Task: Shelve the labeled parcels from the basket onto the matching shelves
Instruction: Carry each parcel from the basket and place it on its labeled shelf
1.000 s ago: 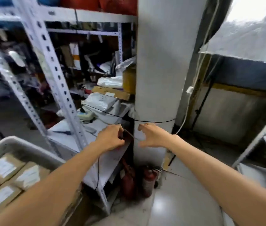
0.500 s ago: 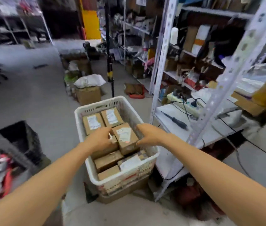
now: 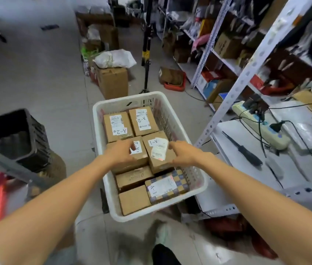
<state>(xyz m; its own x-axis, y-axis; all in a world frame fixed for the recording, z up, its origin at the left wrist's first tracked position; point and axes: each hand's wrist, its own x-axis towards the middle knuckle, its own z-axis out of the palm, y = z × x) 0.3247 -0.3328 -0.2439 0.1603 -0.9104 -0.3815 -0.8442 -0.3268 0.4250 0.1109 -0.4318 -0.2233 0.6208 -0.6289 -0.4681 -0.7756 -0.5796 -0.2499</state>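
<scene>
Head view: arms stretched into basket (image 3: 128, 96).
Left hand (image 3: 121, 153): on box (image 3: 139, 161), grip unclear.
Right hand (image 3: 181, 153): loosely open, touching neighbouring box (image 3: 157, 163).

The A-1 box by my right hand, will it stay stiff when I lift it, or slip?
Probably stiff: the A-1 box is squared, taped cardboard. Likely light, being small beside the right hand. Its wrinkled label may peel.

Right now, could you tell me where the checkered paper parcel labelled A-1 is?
Head view: the checkered parcel lies in the near right corner of the white plastic basket, just right of a plain brown cardboard box.
</scene>
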